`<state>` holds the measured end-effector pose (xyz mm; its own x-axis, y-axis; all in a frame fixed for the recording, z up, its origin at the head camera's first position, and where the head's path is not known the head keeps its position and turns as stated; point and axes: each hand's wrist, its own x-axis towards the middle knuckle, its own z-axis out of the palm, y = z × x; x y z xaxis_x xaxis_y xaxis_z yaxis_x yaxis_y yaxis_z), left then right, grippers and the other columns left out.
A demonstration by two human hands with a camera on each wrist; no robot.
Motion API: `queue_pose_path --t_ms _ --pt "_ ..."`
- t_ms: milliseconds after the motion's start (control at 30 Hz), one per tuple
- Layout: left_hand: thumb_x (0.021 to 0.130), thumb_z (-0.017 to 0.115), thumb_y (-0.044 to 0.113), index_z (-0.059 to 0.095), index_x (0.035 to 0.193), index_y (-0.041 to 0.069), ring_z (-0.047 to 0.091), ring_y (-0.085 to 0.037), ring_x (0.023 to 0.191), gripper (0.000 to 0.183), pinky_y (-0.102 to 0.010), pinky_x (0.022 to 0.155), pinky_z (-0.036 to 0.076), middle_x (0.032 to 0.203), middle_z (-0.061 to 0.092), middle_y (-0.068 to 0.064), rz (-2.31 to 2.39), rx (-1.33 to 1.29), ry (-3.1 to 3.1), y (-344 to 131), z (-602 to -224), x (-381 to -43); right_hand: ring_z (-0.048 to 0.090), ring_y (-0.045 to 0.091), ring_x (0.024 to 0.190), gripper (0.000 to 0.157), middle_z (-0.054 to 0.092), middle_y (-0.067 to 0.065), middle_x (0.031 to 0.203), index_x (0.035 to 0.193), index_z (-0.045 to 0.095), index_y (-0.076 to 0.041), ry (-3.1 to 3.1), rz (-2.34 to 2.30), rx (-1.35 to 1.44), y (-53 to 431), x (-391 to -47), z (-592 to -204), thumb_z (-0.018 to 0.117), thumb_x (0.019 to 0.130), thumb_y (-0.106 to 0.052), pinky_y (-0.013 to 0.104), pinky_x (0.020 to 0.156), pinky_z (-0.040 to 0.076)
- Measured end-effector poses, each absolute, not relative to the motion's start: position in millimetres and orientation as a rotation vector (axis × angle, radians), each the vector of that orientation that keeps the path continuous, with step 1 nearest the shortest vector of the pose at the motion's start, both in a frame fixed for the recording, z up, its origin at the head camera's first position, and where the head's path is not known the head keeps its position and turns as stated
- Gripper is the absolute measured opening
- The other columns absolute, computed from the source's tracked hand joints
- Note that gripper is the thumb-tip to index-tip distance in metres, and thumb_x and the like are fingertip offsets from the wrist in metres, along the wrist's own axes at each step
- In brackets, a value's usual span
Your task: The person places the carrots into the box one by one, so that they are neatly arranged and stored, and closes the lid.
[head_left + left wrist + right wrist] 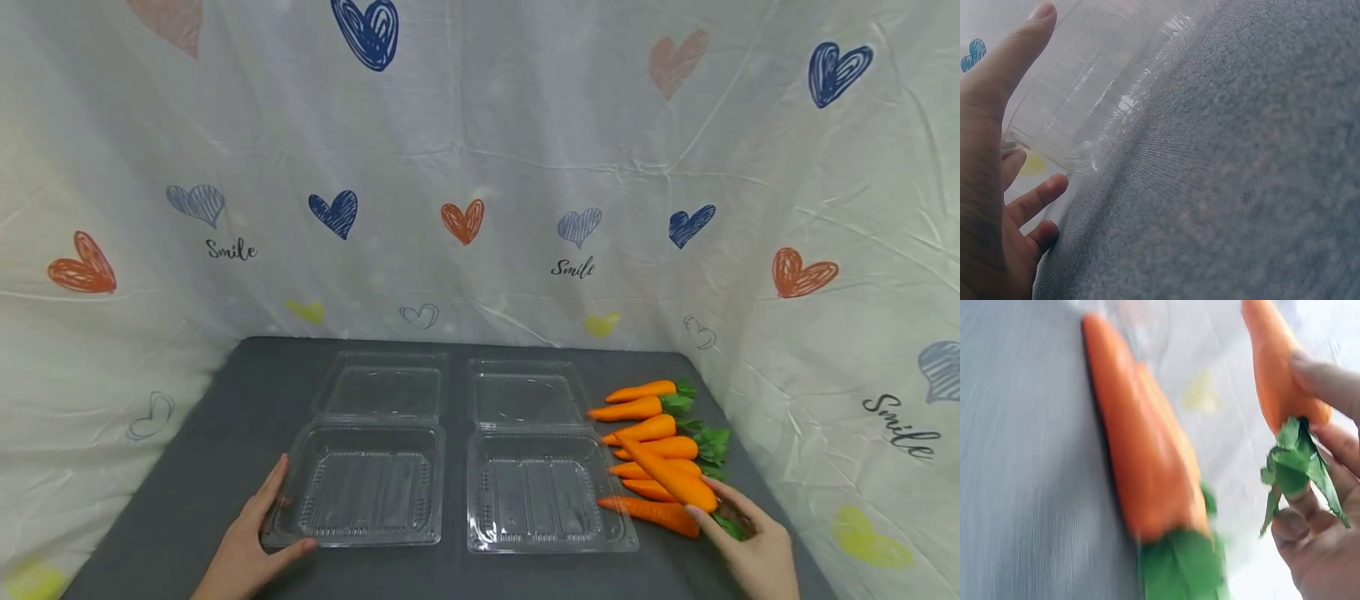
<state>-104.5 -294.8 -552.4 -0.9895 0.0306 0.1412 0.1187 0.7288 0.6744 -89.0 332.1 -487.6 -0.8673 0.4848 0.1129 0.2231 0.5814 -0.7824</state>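
My right hand pinches an orange carrot near its leafy end, thumb on one side and fingers on the other. The carrot is raised and tilted over the other carrots, and its green leaves hang down in the right wrist view. At the near left corner of the left clear plastic container, my left hand rests with thumb and fingers spread along the outside. In the left wrist view, the thumb stretches out straight in front of the container wall.
A second clear container lies open on the right, its lid folded back. Several carrots with green tops lie in a column beside it; the nearest carrot overlaps its edge. A heart-printed curtain surrounds the dark table.
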Motion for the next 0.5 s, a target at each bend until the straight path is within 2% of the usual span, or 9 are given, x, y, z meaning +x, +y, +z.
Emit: queue_pose_path --t_ms 100,167,200,333,500 --pt "0.082 0.092 0.045 0.010 0.173 0.025 0.054 -0.014 0.115 0.125 -0.066 0.092 0.050 0.171 0.031 -0.021 -1.078 -0.109 -2.797 -295 -553 -104 0.051 0.010 0.076 0.050 0.065 0.000 0.091 0.133 0.075 -0.010 -2.495 1.194 -0.405 309 -109 -484 0.088 0.091 -0.033 0.021 0.056 0.041" --pt "0.081 0.093 0.044 0.011 0.173 0.025 0.052 -0.008 0.113 0.125 -0.065 0.091 0.051 0.169 0.033 -0.021 -1.073 -0.112 -2.785 -294 -554 -104 0.049 0.013 0.076 0.047 0.063 0.004 0.090 0.132 0.075 -0.009 -2.474 1.229 -0.311 292 -121 -483 0.087 0.091 -0.028 0.027 0.055 0.037" --pt "0.081 0.093 0.044 0.011 0.173 0.025 0.052 -0.006 0.112 0.124 -0.064 0.091 0.051 0.168 0.034 -0.022 -1.073 -0.117 -2.779 -294 -554 -104 0.046 0.012 0.070 0.046 0.062 0.004 0.090 0.131 0.075 -0.009 -2.470 1.244 -0.273 284 -126 -482 0.087 0.091 -0.027 0.027 0.052 0.035" --pt "0.081 0.094 0.041 0.012 0.173 0.025 0.053 -0.011 0.113 0.125 -0.068 0.092 0.050 0.168 0.035 -0.022 -1.093 -0.130 -2.758 -294 -553 -103 0.041 0.008 0.065 0.045 0.061 0.003 0.087 0.130 0.077 -0.010 -2.451 1.258 -0.077 248 -147 -479 0.089 0.089 -0.022 0.024 0.055 0.034" --pt "0.080 0.095 0.039 0.012 0.173 0.026 0.051 -0.008 0.113 0.125 -0.069 0.091 0.049 0.163 0.042 -0.022 -1.119 -0.136 -2.744 -295 -553 -102 0.034 0.006 0.058 0.045 0.059 0.002 0.080 0.127 0.079 -0.010 -2.420 1.261 0.208 203 -172 -476 0.092 0.085 -0.018 0.024 0.051 0.031"
